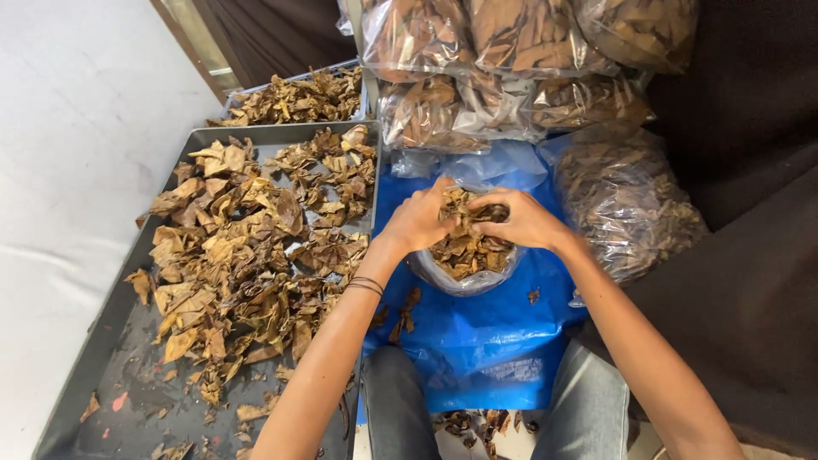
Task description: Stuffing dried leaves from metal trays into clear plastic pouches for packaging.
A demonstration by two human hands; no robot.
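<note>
While both my hands close around a clump of dried brown leaves point(467, 213), my left hand point(417, 220) and right hand point(524, 220) meet knuckle to knuckle just above the open clear plastic bag point(464, 281), which sits on a blue sheet point(477, 341) between my knees. The bag looks partly filled. Several stuffed bags point(511, 77) lie stacked beyond it, so a good share seems packed, yet the grey metal tray point(128, 341) to my left holds a broad heap of loose leaves point(247, 255). My forearms angle inward, wrists bent down.
</note>
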